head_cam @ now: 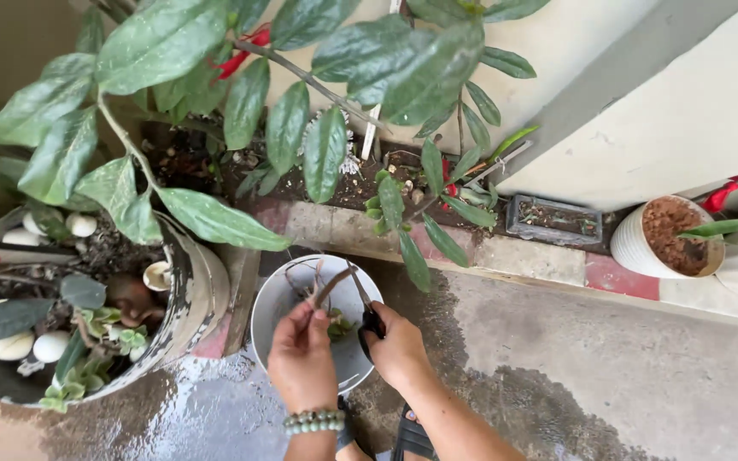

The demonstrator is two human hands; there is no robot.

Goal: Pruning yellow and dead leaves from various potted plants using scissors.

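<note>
The left hand [302, 358], w/ a green bead bracelet [314, 421] at the wrist, is pinching a thin brown woody twig [325, 288] closed between its fingers, holding it directly over the round white plastic bucket [277, 300]. The right hand [398, 348] is wrapped shut around the black handles of a pair of small pruning scissors [364, 300], blades pointing up and left toward the twig, also above the bucket. Blades are looking slightly parted at the stem, but can't tell for sure.

Progress, as a judgement: a few green and brown clippings [338, 325] are already lying inside the bucket, so some trimming seems done; the twig is still showing side shoots, so more cutting is prob. left.

Left of the bucket, touching or nearly so, a big weathered round planter [191, 300] is holding soil, white pebbles and small succulents. Behind the bucket, a leafy shrub w/ red flowers [241, 55] is overhanging a soil bed. Well to the right of the bucket, a white ribbed pot of brown soil [642, 243] is standing by the wall. The concrete floor [608, 367] round the bucket is looking wet in patches.
</note>
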